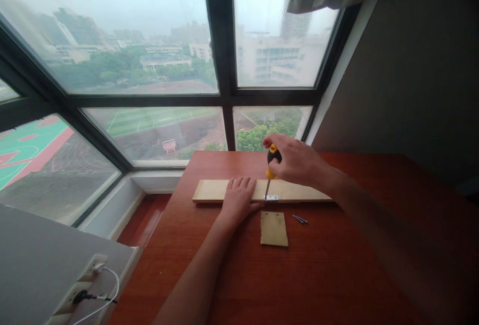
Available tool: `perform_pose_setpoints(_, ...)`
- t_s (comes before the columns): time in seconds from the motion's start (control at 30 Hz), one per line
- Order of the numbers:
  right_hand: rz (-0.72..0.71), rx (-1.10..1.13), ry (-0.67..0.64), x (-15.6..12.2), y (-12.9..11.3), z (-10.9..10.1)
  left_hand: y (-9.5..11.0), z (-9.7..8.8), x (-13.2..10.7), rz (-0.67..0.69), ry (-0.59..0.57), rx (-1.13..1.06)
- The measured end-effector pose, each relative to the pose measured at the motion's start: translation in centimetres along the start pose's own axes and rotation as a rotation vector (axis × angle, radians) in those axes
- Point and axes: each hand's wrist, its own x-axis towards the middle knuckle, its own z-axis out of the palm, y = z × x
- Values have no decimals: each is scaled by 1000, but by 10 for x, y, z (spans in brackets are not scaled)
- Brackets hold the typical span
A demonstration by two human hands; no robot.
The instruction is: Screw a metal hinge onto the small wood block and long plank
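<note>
My right hand [294, 160] grips a screwdriver [270, 172] by its yellow and black handle, held nearly upright. The shaft's tip meets a small metal hinge [271, 198] at the near edge of a long pale wooden board [213, 190]. On that board, just left of the hinge, my left hand [240, 197] lies flat with its fingers stretched out and the thumb at the near edge. Whether a screw sits under the tip is too small to tell. Closer to me is a small thin wooden piece [274, 229] with two holes near its far edge.
A few screws [300, 219] lie right of the small wooden piece. The reddish-brown table [322, 275] carries everything. Beyond it stands a large framed window [224, 100]. At lower left, wall sockets [71, 297] hold a white plug and a black plug with cables.
</note>
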Motion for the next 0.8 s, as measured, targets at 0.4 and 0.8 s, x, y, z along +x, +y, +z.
perform_pose_setpoints(0.4,20,-33,38,2,2,3,-2,4,0,2,10,-2)
perform_pose_setpoints(0.8,52,-148,63,4,3,5,-1,3,1,3,13,-6)
